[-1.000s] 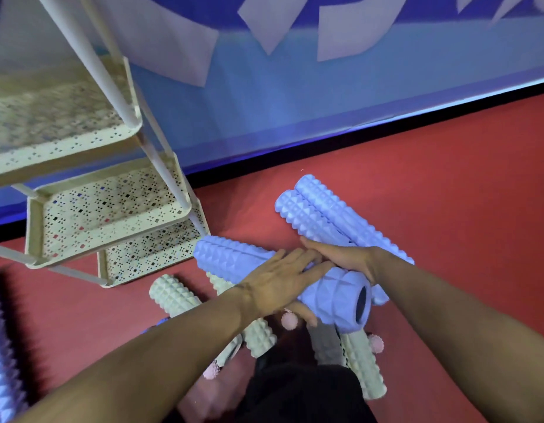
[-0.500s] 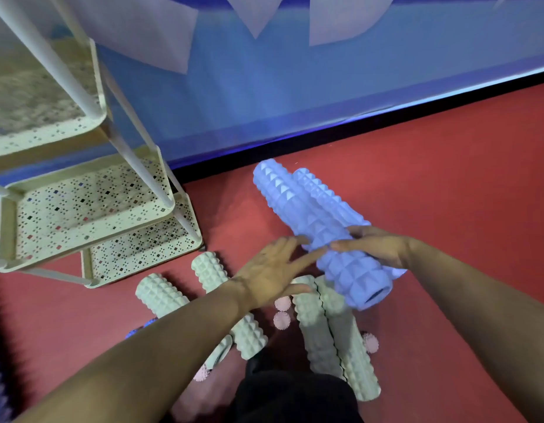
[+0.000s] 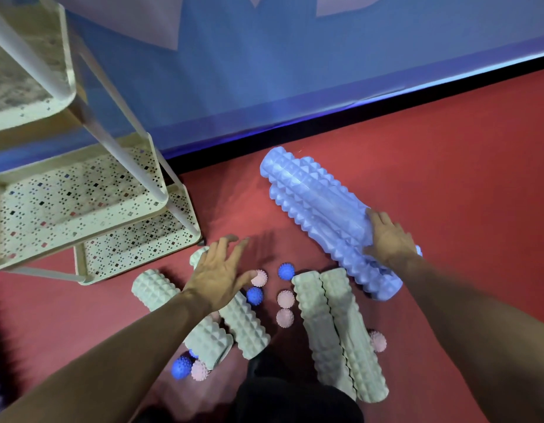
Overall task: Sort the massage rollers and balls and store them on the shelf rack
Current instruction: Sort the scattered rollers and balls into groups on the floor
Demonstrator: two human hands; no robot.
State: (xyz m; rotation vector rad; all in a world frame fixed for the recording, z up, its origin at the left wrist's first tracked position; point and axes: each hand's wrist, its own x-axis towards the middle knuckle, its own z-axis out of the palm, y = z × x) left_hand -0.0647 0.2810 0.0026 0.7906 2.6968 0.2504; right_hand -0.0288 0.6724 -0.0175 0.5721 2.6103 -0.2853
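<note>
Blue spiked rollers [image 3: 318,206] lie stacked together on the red floor at the right. My right hand [image 3: 386,238] rests flat on them with straight fingers. My left hand [image 3: 220,273] hovers open with spread fingers above a pale green roller [image 3: 244,326]. Two long pale green rollers [image 3: 337,334] lie side by side in front of me. Another pale green roller [image 3: 154,288] passes under my left forearm. Small spiky balls lie between them: pink ones [image 3: 285,317] and blue ones [image 3: 286,271]. The cream perforated shelf rack [image 3: 81,209] stands at the left.
A blue wall with a black skirting [image 3: 325,129] runs behind the rollers. More balls, one blue [image 3: 181,366] and one pink [image 3: 199,370], lie near my left arm. Another pink ball [image 3: 377,341] sits right of the long green rollers. Open red floor [image 3: 463,166] stretches to the right.
The blue roller was turned and laid down alongside the other blue ones. My left hand let go of it and moved left over the green roller. The balls are uncovered now.
</note>
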